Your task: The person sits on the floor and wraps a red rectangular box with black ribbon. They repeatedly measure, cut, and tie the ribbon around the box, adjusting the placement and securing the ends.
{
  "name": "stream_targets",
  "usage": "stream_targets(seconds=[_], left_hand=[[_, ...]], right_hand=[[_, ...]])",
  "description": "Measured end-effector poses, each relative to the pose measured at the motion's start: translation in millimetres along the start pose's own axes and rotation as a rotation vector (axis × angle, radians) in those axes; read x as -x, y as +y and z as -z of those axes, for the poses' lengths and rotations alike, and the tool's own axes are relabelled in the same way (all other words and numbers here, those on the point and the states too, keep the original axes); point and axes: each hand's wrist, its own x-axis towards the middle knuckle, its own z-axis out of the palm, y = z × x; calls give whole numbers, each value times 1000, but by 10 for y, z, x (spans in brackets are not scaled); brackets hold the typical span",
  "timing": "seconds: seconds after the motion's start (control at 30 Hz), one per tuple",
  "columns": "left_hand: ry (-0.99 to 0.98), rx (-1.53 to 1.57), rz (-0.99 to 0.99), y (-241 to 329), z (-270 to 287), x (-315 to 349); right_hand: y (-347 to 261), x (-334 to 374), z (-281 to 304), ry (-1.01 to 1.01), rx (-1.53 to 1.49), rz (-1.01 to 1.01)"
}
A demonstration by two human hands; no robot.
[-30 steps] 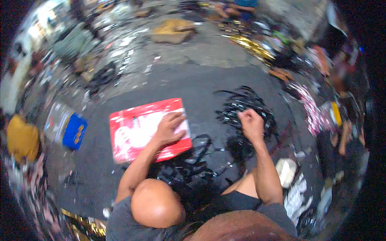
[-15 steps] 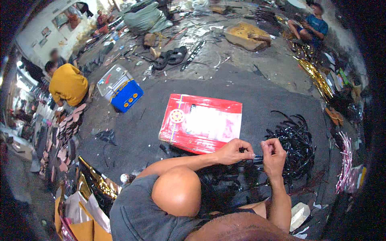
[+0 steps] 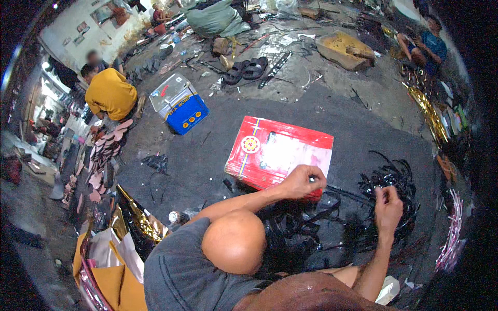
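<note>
A glossy black strip (image 3: pixel 348 194) stretches between my two hands, low over the dark floor. My left hand (image 3: pixel 306 181) is closed in a pinch at its left end, above the front right corner of a red box (image 3: pixel 239 165) with a white top panel. The fingers of my right hand (image 3: pixel 388 206) pinch the strip's other end. Just behind that hand lies a tangled heap of black strips (image 3: pixel 402 179), partly hidden by it. More dark strips (image 3: pixel 290 228) lie on the floor in front of the box, partly covered by my left arm and knee.
A blue tub (image 3: pixel 188 116) with a clear top stands back left. Black sandals (image 3: pixel 245 70) and a wooden block (image 3: pixel 345 50) lie farther off. Pink cut pieces (image 3: pixel 106 147), gold sheet (image 3: pixel 137 215) and a pink shiny bundle (image 3: pixel 450 236) lie around. Other people sit at the back left and right.
My hands were close together; now they are wide apart with the strip drawn out between them. My right hand has moved right, toward the heap. The whole view has shifted somewhat.
</note>
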Motion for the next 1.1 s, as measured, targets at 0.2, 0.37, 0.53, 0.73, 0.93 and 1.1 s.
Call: stream_targets(seconds=[0.2, 0.37, 0.53, 0.73, 0.93, 1.1], left_hand=[[157, -162, -43, -404, 157, -122], [152, -388, -203, -704, 136, -151], [216, -411, -249, -729, -4, -71], [241, -396, -242, -749, -38, -30], [240, -434, -229, -737, -50, -44], [273, -402, -195, -734, -60, -36]], right_hand=[[361, -196, 140, 26, 52, -119], [227, -195, 172, 21, 113, -109], [253, -142, 268, -4, 28, -173], [416, -92, 285, -22, -6, -181], [550, -96, 248, -16, -4, -199], [554, -119, 337, -29, 24, -218]])
